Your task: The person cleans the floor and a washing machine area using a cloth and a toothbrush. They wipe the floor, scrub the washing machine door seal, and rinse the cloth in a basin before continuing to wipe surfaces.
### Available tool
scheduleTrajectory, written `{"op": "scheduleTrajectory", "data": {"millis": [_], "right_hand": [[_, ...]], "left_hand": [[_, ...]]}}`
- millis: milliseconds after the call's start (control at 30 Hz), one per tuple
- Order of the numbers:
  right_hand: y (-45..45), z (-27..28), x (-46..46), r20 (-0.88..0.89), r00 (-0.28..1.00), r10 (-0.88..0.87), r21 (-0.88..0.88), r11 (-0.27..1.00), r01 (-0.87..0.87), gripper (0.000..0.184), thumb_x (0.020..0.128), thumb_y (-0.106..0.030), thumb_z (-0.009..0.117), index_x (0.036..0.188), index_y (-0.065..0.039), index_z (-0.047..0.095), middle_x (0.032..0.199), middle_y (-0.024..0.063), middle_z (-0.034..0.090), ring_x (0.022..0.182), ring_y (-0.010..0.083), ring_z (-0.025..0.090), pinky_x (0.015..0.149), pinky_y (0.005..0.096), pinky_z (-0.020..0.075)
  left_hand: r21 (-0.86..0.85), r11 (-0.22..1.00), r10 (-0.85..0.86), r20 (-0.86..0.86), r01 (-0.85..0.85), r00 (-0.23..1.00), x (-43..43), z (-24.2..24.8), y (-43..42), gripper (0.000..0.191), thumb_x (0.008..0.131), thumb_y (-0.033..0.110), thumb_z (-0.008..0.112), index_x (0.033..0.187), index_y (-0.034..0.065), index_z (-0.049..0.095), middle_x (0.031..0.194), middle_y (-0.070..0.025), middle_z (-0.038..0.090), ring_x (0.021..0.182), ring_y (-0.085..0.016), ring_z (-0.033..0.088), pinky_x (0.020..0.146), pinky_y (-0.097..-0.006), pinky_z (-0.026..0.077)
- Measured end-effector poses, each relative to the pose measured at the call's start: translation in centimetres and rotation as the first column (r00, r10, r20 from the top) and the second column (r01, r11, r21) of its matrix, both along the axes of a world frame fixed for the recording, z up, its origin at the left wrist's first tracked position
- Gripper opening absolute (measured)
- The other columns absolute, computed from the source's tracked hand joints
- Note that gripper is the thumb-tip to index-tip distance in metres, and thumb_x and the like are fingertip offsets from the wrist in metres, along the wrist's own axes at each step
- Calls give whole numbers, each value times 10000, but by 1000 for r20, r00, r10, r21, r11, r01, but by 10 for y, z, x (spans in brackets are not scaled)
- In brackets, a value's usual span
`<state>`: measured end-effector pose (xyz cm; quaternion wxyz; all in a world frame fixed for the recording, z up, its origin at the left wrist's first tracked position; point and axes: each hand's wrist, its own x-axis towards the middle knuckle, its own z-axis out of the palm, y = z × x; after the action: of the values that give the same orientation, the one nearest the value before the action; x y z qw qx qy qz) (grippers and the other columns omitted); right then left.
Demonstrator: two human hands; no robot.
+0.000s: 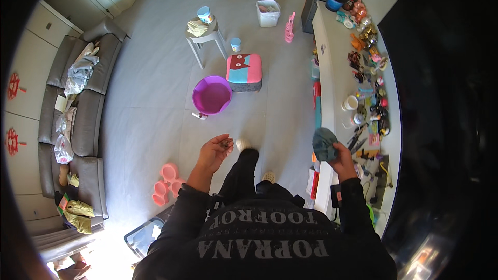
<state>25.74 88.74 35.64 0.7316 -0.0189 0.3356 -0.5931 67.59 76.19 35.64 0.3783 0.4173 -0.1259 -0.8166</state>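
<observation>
My left hand (216, 150) is held palm up over the grey floor, its fingers closed around a small dark object (224, 144) too small to identify. In my right hand (342, 159) is a bunched grey-green cloth (325, 144), held at the front edge of the long white cabinet (328, 97). Ahead on the floor lies a purple plastic basin (212, 95), close to a padded stool (245, 70) with a cat design. A small white bottle (199, 116) lies by the basin's near rim.
A grey stool (202, 37) bears folded cloths and a blue-lidded tub (205, 14). Beyond are a lined waste bin (268, 17) and a pink rack (289, 29). Many small items crowd the cabinet at right. A grey sofa (90, 124) lines the left; a pink molded item (167, 182) stands nearer.
</observation>
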Motion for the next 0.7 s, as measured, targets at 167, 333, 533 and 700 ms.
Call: {"op": "scheduleTrajectory", "data": {"millis": [167,333,533,700], "right_hand": [[-134,5,2,-172,985,9,56,998,1,512,852,-140,458,1326,36,382,1271,177,512,1110,298,543,947,425,431],[-214,-15,-7,-30,994,-110,153,982,113,523,824,-87,481,1330,16,393,1304,162,485,1153,295,510,1012,419,384],[-273,-28,-25,-28,980,-197,221,955,198,480,827,-101,494,1282,27,416,1227,169,532,1111,303,537,974,443,422],[-349,-42,-46,-72,978,-194,290,934,206,447,824,-102,500,1248,25,441,1193,160,548,1084,297,551,954,439,440]], "left_hand": [[-86,995,-34,72,40,997,-11,1,-115,228,819,-25,518,1039,13,566,888,-74,608,787,-180,599,680,-290,512],[-229,962,-118,150,150,982,-43,6,-258,110,852,21,545,958,11,574,833,-62,594,728,-142,589,638,-250,503],[-307,921,-168,245,241,955,-107,42,-397,194,905,70,496,1059,-40,537,934,-99,581,860,-199,606,791,-317,522],[-253,944,-227,-28,212,974,-163,41,-514,245,902,63,482,1098,-82,461,1004,-166,554,923,-252,593,793,-338,528]]}}
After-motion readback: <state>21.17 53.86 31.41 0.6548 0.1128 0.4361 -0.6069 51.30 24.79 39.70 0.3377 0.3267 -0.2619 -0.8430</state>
